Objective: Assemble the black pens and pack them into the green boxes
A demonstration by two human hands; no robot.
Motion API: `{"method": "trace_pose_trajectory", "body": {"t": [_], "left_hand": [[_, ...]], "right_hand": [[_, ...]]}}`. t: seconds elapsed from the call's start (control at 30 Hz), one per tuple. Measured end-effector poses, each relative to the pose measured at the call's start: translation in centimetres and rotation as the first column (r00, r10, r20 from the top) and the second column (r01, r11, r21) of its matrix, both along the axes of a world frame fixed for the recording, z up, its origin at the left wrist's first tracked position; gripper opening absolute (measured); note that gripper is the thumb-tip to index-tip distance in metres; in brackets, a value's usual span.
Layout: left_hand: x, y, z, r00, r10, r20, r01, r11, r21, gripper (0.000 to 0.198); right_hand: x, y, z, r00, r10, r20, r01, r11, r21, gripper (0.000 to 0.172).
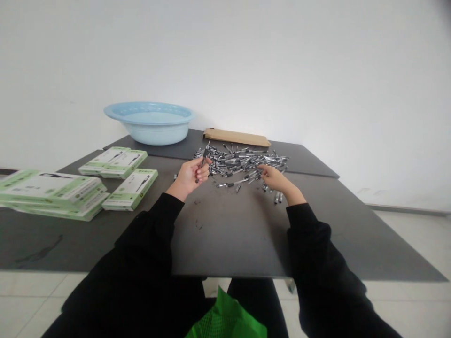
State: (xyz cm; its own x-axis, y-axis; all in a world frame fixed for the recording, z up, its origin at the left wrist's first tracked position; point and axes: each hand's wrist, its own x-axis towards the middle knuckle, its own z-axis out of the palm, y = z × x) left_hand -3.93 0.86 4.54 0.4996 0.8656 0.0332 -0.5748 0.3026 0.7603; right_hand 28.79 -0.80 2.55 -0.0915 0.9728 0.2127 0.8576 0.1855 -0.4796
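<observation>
One pen (pixel 206 155) is sitting gripped in the left hand (pixel 192 176), left of frame centre. The right hand (pixel 276 180) is hanging over the pen pile (pixel 239 162), mid-frame; I cannot tell its grip. Loose pens (pixel 276 198) below could be rolling away, if this hand is nudging them.

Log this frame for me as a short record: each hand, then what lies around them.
Left hand: holds one slim pen with a black grip
Right hand: at right side of loose pile of similar pens; grip unclear
Left: flat green-and-white cardboard boxes, some stacked
Back left: round light-blue plastic basin
Behind pile: long flat brown packet
Surface: dark grey table
</observation>
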Motion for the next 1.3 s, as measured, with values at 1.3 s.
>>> {"method": "trace_pose_trajectory", "body": {"t": [1.3], "left_hand": [[-5.6,0.6,1.8,0.963,0.229,0.144,-0.235,0.972,0.028,0.019]], "right_hand": [[-6.0,-0.3,-2.6,0.987,0.122,0.101,-0.124,0.992,0.011,0.018]]}}
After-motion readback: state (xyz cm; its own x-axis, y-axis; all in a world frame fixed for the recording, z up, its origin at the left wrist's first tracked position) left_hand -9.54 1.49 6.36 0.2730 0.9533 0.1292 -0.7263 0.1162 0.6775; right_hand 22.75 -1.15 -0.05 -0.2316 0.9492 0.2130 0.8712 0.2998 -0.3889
